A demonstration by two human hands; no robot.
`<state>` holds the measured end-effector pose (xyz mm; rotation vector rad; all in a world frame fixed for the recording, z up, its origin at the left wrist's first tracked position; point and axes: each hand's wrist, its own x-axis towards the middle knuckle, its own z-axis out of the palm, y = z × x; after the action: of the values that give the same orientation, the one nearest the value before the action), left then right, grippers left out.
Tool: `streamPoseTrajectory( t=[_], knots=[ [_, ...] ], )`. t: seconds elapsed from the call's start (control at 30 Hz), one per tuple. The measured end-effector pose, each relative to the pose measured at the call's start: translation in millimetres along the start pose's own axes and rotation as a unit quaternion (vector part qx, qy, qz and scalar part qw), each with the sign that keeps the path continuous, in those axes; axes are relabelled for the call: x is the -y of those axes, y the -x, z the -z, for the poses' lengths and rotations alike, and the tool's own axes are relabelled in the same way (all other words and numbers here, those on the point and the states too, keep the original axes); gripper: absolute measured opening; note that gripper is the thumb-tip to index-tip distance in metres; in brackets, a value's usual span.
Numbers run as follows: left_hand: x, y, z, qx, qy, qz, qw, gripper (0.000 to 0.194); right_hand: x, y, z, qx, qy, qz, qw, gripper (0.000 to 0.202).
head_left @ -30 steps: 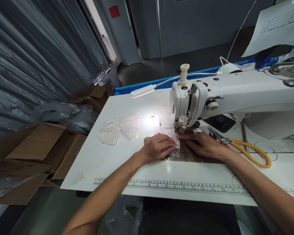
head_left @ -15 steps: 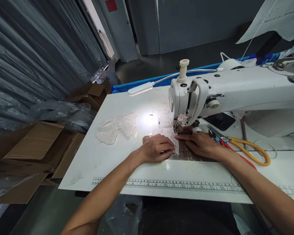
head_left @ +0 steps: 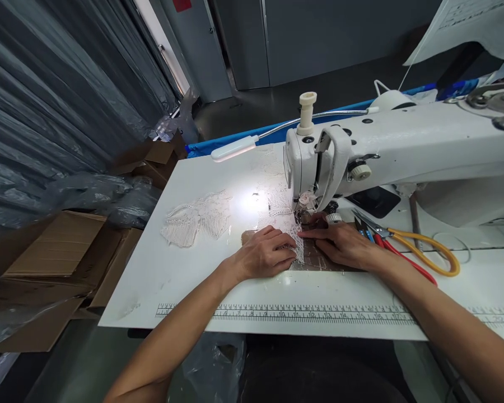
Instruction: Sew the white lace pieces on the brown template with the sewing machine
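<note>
A white sewing machine (head_left: 403, 151) stands on the white table (head_left: 185, 280). A strip of white lace (head_left: 299, 246) lies under its presser foot (head_left: 303, 218). My left hand (head_left: 265, 253) lies flat on the lace just left of the needle, fingers pressing it down. My right hand (head_left: 340, 243) presses the lace from the right, fingertips close to the presser foot. A dark patch on the table (head_left: 319, 258) lies beneath the lace between both hands.
More white lace (head_left: 195, 223) lies to the left under the gooseneck lamp (head_left: 234, 149). Yellow-handled scissors (head_left: 424, 253) and red-handled scissors (head_left: 399, 258) lie right of my right hand. A printed ruler (head_left: 302, 315) runs along the table's front edge. Cardboard boxes (head_left: 63, 263) stand at the left.
Both hands stay on the lace at the presser foot. The camera has shifted slightly, so the whole scene sits a little further left and higher.
</note>
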<state>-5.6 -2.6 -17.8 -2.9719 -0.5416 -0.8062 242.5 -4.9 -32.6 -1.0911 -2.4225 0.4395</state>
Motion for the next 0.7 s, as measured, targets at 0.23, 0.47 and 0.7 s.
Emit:
streamPoseTrajectory(
  t=[0.23,0.47,0.7],
  knots=[
    [-4.5,0.5,5.3,0.027,0.014,-0.007,1.000,0.013,1.1,-0.8,0.2,0.010,0.018,-0.002,1.000,0.042],
    [-6.5,-9.5,22.1,0.140,0.017,-0.023,0.990,0.013,1.1,2.2,-4.0,-0.008,0.058,0.040,0.997,0.038],
    [-3.4,-15.4,26.1,0.146,0.042,-0.007,0.988,0.013,3.2,2.5,-3.7,-0.008,0.083,0.043,0.996,0.038]
  ],
)
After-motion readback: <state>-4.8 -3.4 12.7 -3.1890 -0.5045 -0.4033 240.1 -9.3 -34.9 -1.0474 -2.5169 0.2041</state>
